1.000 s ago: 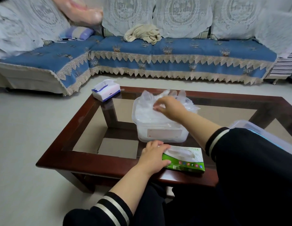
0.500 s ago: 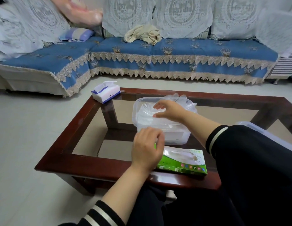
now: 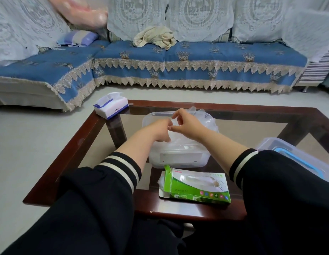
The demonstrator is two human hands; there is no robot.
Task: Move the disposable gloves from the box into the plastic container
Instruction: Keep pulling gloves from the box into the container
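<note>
Translucent, crinkled disposable gloves [image 3: 206, 119] fill the plastic container [image 3: 178, 159], a rounded rectangular tub of frosted plastic standing on the glass-topped coffee table [image 3: 82, 144] with its long axis running left to right; some glove fingers poke up past its far rim, pointing away from the person. Both hands work over the tub. The left hand [image 3: 161, 130] has its fingers curled down into the film, gripping the gloves near the tub's middle. The right hand [image 3: 186, 124] pinches a thin fold of the same film between thumb and fingertips, just beside the left hand. Nearer the person lies the green and white cardboard glove box [image 3: 196, 188], flat on the table's dark wooden edge, long axis left to right, its left end flap torn open and standing up, with crumpled film showing at that opening. A clear lidded bin with blue clips [image 3: 303, 159] sits at the right. 1 tissue pack [image 3: 111, 105] rests on the table's far left corner.
</note>
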